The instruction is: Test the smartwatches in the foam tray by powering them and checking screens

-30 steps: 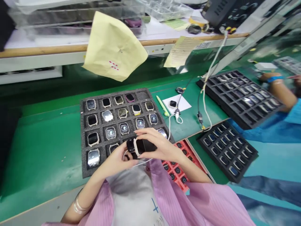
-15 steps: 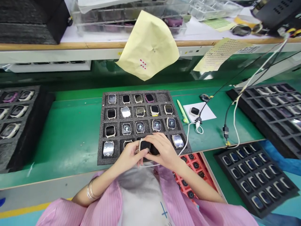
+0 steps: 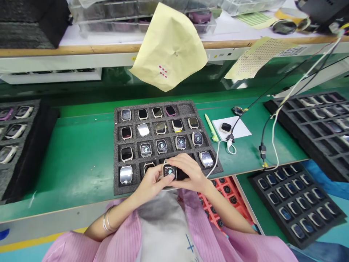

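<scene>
Pinching a lit watch (image 3: 169, 171) between them, my two hands come together at the front edge of the green worktop (image 3: 81, 145). My left hand (image 3: 151, 181) has it from the left, thumb laid across the lower part of its screen; my right hand (image 3: 190, 173) curls over from the other side, fingers along the watch's upper edge. I can't make out the dark patch beneath my right palm.

The watch is over the front row of a grey foam tray (image 3: 117, 149), near the middle of the worktop's front edge. Other watches sit in that tray's compartments: a purple one (image 3: 170, 111) in the back row, several with lit faces in the third row, and a shiny, reflective one (image 3: 125, 175) at the front left corner.

From my right hand I follow a white cable (image 3: 216, 159) across the tray's front right corner to a plug (image 3: 230, 139) by a white card (image 3: 240, 129). On the card lies another watch (image 3: 225, 127); a green pen (image 3: 209, 125) lies between card and tray. A second foam tray (image 3: 46, 142) stands toward the worktop's left end, and below the front edge, right of my body, I see a red tray (image 3: 241, 207).
</scene>
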Available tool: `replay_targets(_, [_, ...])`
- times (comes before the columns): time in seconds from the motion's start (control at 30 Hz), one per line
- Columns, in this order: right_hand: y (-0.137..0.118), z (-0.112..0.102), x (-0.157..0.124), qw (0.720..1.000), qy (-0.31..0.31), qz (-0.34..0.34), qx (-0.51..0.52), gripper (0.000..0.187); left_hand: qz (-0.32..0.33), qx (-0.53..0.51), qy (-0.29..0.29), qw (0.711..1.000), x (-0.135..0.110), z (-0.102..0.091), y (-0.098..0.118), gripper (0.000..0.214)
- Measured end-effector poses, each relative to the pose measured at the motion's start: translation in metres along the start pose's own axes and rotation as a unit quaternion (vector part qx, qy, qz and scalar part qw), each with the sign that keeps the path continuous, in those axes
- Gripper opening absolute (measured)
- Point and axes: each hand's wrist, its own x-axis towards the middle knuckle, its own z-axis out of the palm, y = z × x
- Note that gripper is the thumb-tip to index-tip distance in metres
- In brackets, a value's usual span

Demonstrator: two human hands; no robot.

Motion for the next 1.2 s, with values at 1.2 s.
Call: replay_targets(1.2, [-0.002,0.004,-0.01,0.999,0.012,0.035,0.013,0.05,-0.006,0.054,-0.024,0.998,0.0,-0.001,0.0,0.028])
